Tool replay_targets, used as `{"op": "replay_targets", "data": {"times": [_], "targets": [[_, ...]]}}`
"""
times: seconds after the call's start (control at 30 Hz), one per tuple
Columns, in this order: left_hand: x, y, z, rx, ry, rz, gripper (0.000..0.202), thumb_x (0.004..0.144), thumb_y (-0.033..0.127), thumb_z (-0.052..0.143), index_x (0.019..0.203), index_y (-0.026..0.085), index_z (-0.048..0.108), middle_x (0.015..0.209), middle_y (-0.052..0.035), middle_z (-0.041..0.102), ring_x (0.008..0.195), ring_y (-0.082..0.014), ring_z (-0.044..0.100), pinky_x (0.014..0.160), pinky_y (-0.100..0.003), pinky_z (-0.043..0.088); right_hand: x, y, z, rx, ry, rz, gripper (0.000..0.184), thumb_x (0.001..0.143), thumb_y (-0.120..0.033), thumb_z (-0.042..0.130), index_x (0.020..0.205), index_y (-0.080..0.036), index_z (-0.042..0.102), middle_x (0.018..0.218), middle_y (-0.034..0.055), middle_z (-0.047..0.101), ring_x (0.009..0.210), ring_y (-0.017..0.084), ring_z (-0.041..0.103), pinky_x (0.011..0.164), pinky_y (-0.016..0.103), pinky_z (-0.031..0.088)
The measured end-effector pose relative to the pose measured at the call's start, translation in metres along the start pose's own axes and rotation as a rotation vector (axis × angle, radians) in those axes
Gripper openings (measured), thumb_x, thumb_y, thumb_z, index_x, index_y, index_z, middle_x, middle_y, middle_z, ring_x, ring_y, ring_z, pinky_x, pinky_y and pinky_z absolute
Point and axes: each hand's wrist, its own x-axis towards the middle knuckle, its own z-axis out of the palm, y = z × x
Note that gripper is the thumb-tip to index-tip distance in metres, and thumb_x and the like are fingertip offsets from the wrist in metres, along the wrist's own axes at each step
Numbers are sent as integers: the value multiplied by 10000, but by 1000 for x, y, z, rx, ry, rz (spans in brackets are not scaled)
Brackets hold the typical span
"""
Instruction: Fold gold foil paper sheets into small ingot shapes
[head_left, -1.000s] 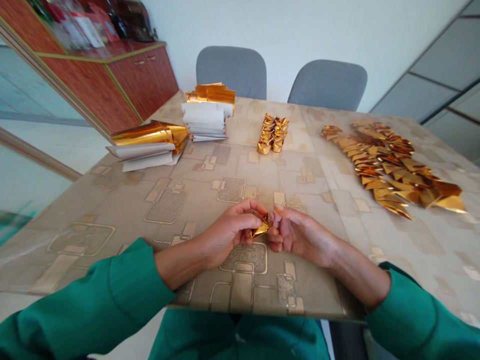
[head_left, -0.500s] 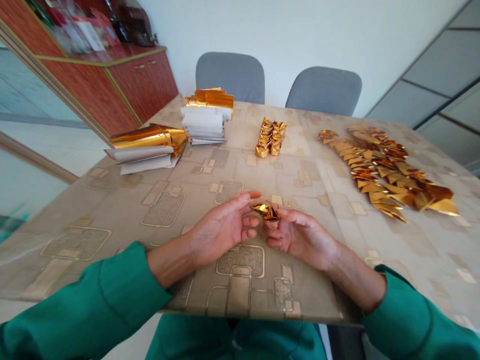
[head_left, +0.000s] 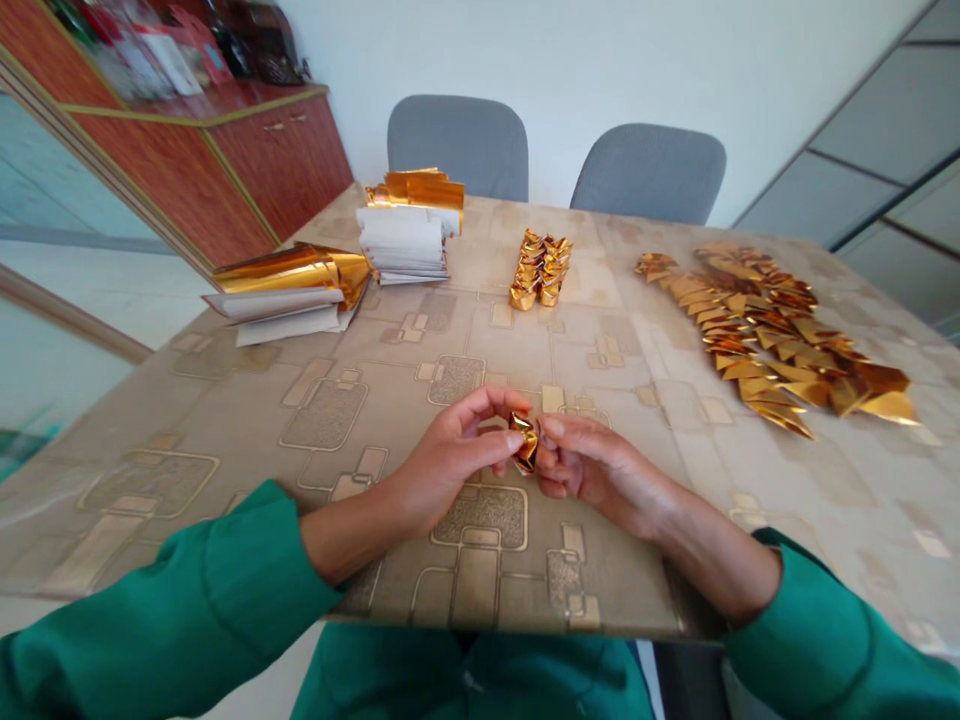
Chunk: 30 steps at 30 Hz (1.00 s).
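Note:
A small folded gold-foil piece [head_left: 523, 440] is pinched between both my hands, just above the table's near middle. My left hand [head_left: 450, 460] grips its left side with thumb and forefinger, the other fingers curled. My right hand [head_left: 592, 470] pinches its right side with the fingertips pressed together. Both arms wear green sleeves. The patterned beige table [head_left: 330, 410] lies under them.
Two short rows of finished gold pieces [head_left: 537, 268] stand at the far middle. A spread of flat folded gold triangles [head_left: 772, 330] lies at the right. Stacks of gold-and-white sheets [head_left: 409, 235] and another stack [head_left: 292, 290] sit far left. Two grey chairs [head_left: 551, 160] and a red cabinet [head_left: 217, 150] stand beyond.
My left hand, open half a second ago, has closed back onto the gold piece. The piece has turned from lying flat to standing more upright between the fingertips.

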Motion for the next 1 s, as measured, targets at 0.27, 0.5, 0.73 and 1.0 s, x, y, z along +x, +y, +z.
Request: {"op": "replay_targets", "data": {"times": [0.27, 0.5, 0.73, 1.0], "targets": [[-1, -1, 4, 155, -12, 23, 158, 823, 202, 605, 975, 174, 636, 846, -4, 637, 693, -103, 564, 570, -217, 448, 4, 5, 0, 93, -34, 75, 192, 823, -319, 764, 860, -161, 663, 630, -46, 523, 562, 66, 412, 562, 204, 359], [-3, -4, 4, 178, -11, 93, 135, 874, 220, 576, 974, 178, 656, 822, 2, 620, 699, -97, 556, 563, -195, 454, 4, 9, -4, 75, -65, 61, 175, 853, -327, 743, 903, -169, 686, 653, -38, 521, 599, 73, 444, 591, 211, 364], [-3, -7, 5, 175, 4, 119, 160, 904, 270, 565, 1001, 195, 667, 887, -9, 641, 733, -105, 571, 575, -201, 459, 5, 9, -4, 63, -40, 67, 198, 826, -349, 768, 898, -182, 690, 650, -36, 527, 606, 82, 440, 598, 226, 358], [-4, -3, 5, 98, 8, 36, 189, 859, 269, 614, 1020, 181, 659, 862, -14, 648, 706, -107, 570, 609, -224, 451, 4, 8, -3, 44, -21, 55, 231, 816, -381, 774, 893, -181, 687, 645, -42, 526, 599, 77, 441, 601, 222, 355]]}}
